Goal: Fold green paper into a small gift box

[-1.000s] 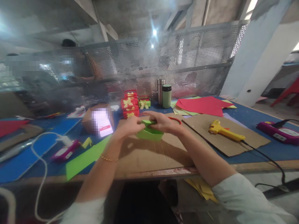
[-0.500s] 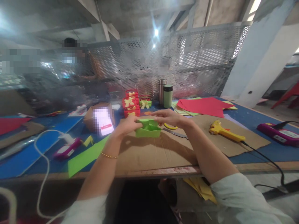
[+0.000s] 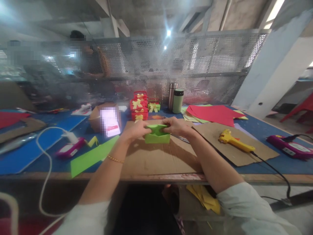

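Observation:
A small green paper box (image 3: 157, 138) with its top open is held above a brown cardboard sheet (image 3: 146, 163). My left hand (image 3: 137, 130) pinches the box's left end between thumb and fingers. At the opposite end my right hand (image 3: 176, 126) grips the box wall, its fingers bent over the rim. Scissors (image 3: 183, 139) lie partly hidden behind my right wrist. To the left of my left forearm is a flat green paper strip (image 3: 94, 156).
Stacked red boxes with yellow bows (image 3: 139, 107), two bottles (image 3: 178, 101) and red paper (image 3: 215, 114) stand or lie behind. A yellow glue gun (image 3: 236, 142) lies right; a lit phone (image 3: 110, 122) leans left against a cardboard box. Purple power strips (image 3: 70, 148) flank both sides.
My right hand's fingers have closed down onto the right end of the green box, whose opening looks wider and straighter. The view has shifted slightly.

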Motion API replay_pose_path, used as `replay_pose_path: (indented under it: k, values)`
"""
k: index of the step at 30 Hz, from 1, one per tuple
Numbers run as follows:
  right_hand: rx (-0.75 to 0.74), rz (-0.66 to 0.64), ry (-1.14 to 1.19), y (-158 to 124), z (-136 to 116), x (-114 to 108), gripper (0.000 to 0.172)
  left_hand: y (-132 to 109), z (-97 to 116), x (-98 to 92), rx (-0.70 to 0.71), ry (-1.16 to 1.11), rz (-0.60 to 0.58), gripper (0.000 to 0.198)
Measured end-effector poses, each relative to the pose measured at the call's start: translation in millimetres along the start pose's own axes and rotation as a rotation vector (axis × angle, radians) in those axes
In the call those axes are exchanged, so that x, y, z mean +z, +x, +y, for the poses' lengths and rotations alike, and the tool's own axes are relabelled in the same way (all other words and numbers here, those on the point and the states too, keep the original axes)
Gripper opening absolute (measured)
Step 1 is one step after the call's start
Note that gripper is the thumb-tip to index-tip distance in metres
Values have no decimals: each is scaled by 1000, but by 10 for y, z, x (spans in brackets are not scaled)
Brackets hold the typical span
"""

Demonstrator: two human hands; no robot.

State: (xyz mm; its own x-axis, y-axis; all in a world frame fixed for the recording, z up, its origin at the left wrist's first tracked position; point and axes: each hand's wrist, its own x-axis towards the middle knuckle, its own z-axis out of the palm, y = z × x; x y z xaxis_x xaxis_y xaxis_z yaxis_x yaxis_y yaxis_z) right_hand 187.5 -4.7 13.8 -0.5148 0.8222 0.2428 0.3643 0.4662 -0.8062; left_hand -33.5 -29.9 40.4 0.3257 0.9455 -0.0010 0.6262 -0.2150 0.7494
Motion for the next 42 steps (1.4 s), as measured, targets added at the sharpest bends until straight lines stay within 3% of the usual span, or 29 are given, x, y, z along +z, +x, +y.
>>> replay_pose_path:
  k: [10, 16, 21, 27, 32, 36, 42]
  values:
    - [-37, 12, -8, 28, 91, 29, 26, 71, -152, -2, 16, -158, -2, 9]
    - [-18, -58, 79, 10, 79, 33, 30, 147, -301, -35, 75, -289, -166, 11]
    - [8, -64, 84, -17, 40, 34, 35, 123, -299, -78, 26, -376, -262, 20]
    - [41, -71, 109, -135, -64, -10, 53, 102, -274, -91, -16, -358, -177, 23]
    - [29, -62, 190, -52, 29, 93, 60, 104, -272, -93, -55, -287, -66, 17]
    - [63, 49, 196, 10, 95, 177, 45, 92, -251, -89, -59, -273, -50, 15]
    - [67, 67, 233, -16, 12, 184, 38, 109, -273, -99, -62, -334, -91, 27]
